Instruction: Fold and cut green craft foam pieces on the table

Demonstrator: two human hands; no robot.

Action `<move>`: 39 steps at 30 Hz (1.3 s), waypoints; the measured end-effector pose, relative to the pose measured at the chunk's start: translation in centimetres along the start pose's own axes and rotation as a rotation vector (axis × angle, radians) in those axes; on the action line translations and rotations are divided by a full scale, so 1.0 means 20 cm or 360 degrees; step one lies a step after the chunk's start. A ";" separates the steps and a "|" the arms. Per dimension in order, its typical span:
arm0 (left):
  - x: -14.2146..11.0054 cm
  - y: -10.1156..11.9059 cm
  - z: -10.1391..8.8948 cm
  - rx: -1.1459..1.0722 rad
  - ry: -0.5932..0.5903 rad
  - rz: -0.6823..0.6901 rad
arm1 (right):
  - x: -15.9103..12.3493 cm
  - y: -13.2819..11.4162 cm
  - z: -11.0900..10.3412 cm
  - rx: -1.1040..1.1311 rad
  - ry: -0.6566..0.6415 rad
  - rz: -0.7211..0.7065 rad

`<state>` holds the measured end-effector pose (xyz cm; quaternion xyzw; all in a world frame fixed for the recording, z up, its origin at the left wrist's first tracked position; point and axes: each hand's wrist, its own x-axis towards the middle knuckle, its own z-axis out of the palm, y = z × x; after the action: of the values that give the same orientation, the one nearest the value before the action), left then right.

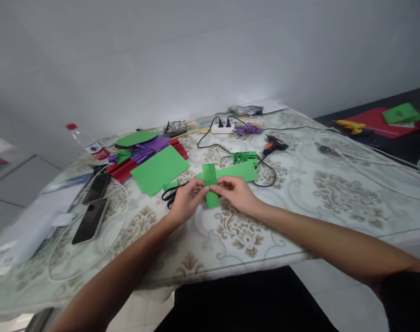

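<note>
Between both hands, upright above the table, is a narrow green paper strip point(210, 177). My left hand point(188, 197) pinches its left edge, thumb toward me. On the other edge, my right hand point(238, 191) closes thumb and fingers on the same strip. Behind it lies a longer green paper piece point(242, 172), partly covered by the right hand. Black-handled scissors point(168, 196) rest beside the left hand, their blades hidden. Farther left is a stack of larger green sheets point(159, 169). A fringed green paper bundle point(245, 157) sits just past the long piece.
A glue gun point(275, 145) and a white power strip point(222, 128) with black cables lie toward the back. Purple and red paper pieces point(149, 147), a bottle point(94, 147) and two phones point(91, 221) are at left. A yellow glue gun point(351, 125) lies at far right.
</note>
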<state>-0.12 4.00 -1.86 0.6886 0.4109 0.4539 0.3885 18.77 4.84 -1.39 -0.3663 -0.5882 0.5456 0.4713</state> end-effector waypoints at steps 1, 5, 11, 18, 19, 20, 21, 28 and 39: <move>0.00 0.00 0.00 -0.0001 -0.0003 -0.0003 | 0.00 0.00 0.00 -0.0009 -0.0006 -0.0007; 0.00 0.00 0.00 -0.0019 0.0004 -0.0019 | 0.00 -0.01 0.00 -0.0061 -0.0026 -0.0055; -0.01 0.01 0.00 -0.0042 -0.0020 -0.0011 | 0.00 -0.01 0.01 -0.0070 -0.0036 -0.0067; 0.00 0.01 0.00 -0.0025 0.0000 0.0005 | 0.00 0.00 0.00 -0.0031 -0.0024 -0.0065; 0.00 0.01 -0.01 -0.0026 -0.0002 0.0009 | 0.00 0.00 0.00 -0.0025 -0.0022 -0.0061; 0.00 0.01 -0.01 -0.0025 -0.0005 0.0014 | 0.00 0.01 0.00 -0.0015 -0.0020 -0.0055; 0.00 0.01 -0.01 -0.0020 -0.0007 0.0021 | 0.00 0.01 0.00 0.0000 -0.0013 -0.0047; -0.01 0.01 -0.01 0.0038 0.0003 0.0052 | 0.00 0.02 0.01 0.0157 0.0025 -0.0005; -0.01 0.00 -0.01 0.0114 0.0001 0.0049 | 0.01 0.04 0.00 0.0157 0.0010 -0.0006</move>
<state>-0.37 3.83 -1.80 0.7081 0.4164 0.4450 0.3566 18.58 5.10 -2.18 -0.3432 -0.5597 0.5720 0.4917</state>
